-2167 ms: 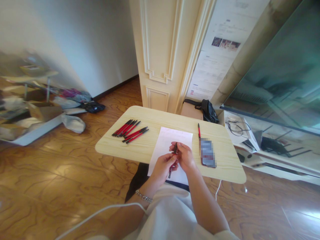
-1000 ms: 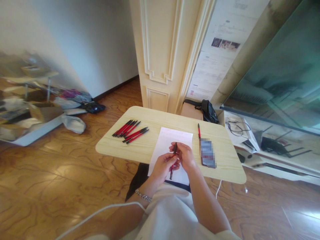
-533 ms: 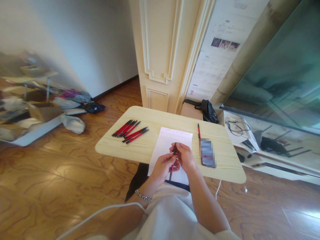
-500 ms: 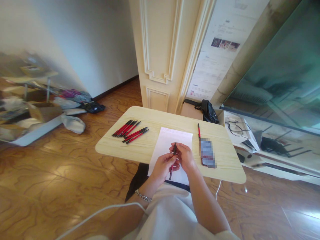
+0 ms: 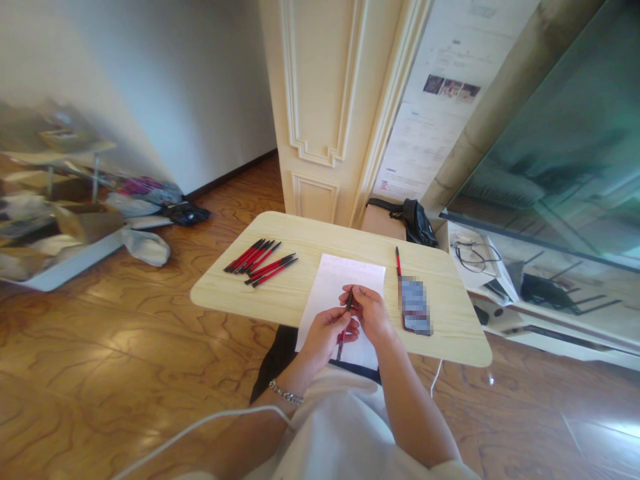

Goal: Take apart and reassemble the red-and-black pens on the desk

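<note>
Above a white sheet of paper [image 5: 320,293], both hands grip one red and black pen [image 5: 341,348]. My left hand [image 5: 325,333] pinches it around its middle, thumb on top. My right hand [image 5: 367,313] closes its fingers on the black upper end. The pen's lower part sticks out below my left fingers, pointing toward my body. Several similar red and black pens [image 5: 260,260] lie in a loose group on the left of the table. Another red and black pen [image 5: 399,261] lies on the right, above a phone [image 5: 414,305] with a blurred screen.
The small pale wooden table [image 5: 300,233] has rounded corners. A white cable [image 5: 210,417] runs across my left forearm. Beyond the table stand a cream panelled door [image 5: 320,87] and a black bag [image 5: 417,223]. To the right is a low white cabinet [image 5: 555,340] with a router.
The pen's lower end has shifted very slightly toward the left between my fingers. Both hands stay nearly in place; the things on the table have not moved.
</note>
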